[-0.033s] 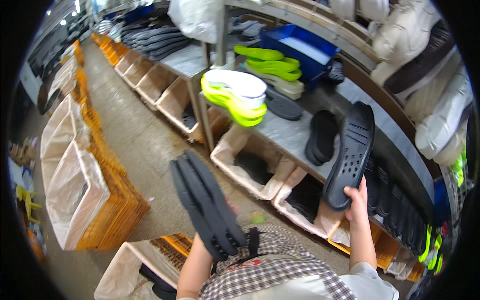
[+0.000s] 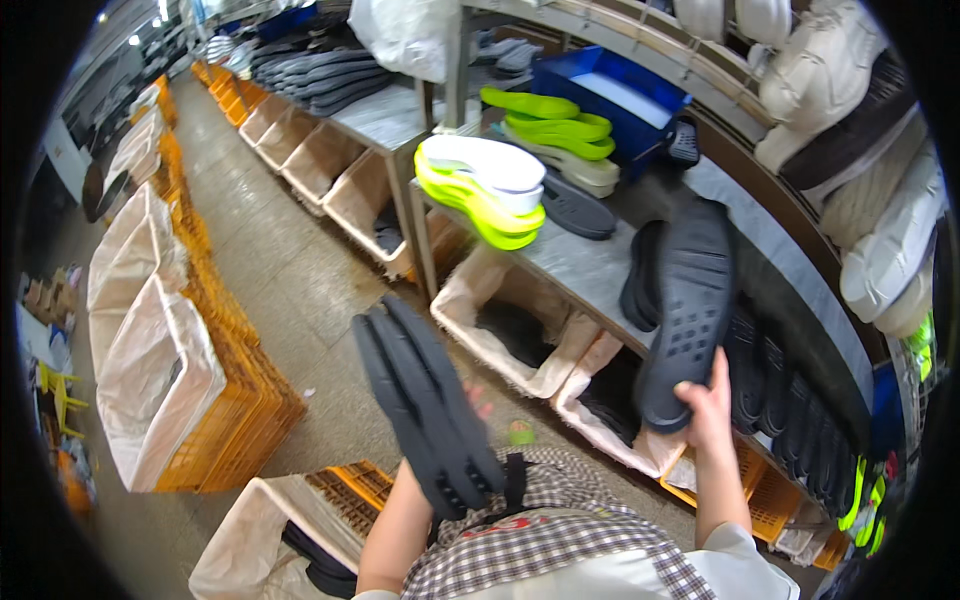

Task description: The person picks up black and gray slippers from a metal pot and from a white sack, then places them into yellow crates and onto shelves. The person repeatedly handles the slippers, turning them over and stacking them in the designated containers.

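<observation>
My left hand (image 2: 478,398) is wrapped round a small stack of black shoe soles (image 2: 425,400), held upright before my apron; the stack hides most of the hand, with a few fingertips showing past its right edge. In my right hand (image 2: 707,405) is a single black shoe sole (image 2: 690,300), gripped at its lower end with the thumb on its face. Small square holes dot the middle of this sole. It is slightly blurred. Behind it, on the grey bench (image 2: 575,270), stand other black soles (image 2: 642,280), partly covered by the held one.
Neon-yellow and white soles (image 2: 480,190) lie stacked on the bench by a blue bin (image 2: 610,100). Cloth-lined crates (image 2: 500,330) stand under the bench. More orange crates (image 2: 220,420) line the left side of the floor. Black soles (image 2: 800,420) stand in a row at right.
The sole in my right hand has swung a little left, overlapping the standing black soles more. The whole view has shifted slightly. Both hands keep their hold.
</observation>
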A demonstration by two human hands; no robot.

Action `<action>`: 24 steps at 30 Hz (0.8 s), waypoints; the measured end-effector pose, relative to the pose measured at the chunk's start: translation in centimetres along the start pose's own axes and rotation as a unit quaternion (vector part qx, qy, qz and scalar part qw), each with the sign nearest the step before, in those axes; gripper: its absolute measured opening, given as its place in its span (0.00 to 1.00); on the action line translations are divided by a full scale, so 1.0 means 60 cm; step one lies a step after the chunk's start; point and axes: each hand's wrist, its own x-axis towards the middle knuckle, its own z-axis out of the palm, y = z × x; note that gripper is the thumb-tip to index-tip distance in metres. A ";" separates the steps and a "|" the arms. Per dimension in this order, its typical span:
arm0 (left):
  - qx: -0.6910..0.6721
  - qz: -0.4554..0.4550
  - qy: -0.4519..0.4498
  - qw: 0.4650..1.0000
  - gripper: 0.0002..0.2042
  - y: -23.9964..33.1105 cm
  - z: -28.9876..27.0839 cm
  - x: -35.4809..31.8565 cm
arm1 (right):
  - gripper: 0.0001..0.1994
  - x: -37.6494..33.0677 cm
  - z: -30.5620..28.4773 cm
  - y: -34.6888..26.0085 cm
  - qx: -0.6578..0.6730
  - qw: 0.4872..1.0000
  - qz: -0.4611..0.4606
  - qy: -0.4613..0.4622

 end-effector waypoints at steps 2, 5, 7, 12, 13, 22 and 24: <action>0.066 0.008 -0.026 0.997 0.18 -0.012 0.003 0.007 | 0.43 -0.017 0.091 0.014 -0.316 0.940 -0.105 -0.075; 0.069 -0.022 -0.002 0.997 0.25 -0.018 0.004 0.007 | 0.42 -0.024 0.200 0.040 -0.494 0.801 -0.151 -0.302; -0.028 -0.049 0.073 0.996 0.29 -0.010 -0.006 0.000 | 0.48 -0.038 0.230 0.052 -0.488 0.767 -0.079 -0.409; 0.094 0.015 0.075 0.993 0.33 0.012 -0.060 -0.040 | 0.53 0.047 0.242 0.099 -0.296 0.791 0.029 -0.534; 0.153 0.034 0.087 0.984 0.33 0.015 -0.073 -0.044 | 0.52 0.062 0.254 0.116 -0.200 0.864 0.128 -0.444; 0.685 -0.107 0.118 0.711 0.35 0.019 -0.157 -0.061 | 0.39 0.122 0.343 0.292 -0.042 0.803 0.227 -0.550; 0.720 -0.084 0.088 0.683 0.33 0.019 -0.186 -0.050 | 0.36 0.140 0.341 0.333 -0.102 0.797 0.264 -0.534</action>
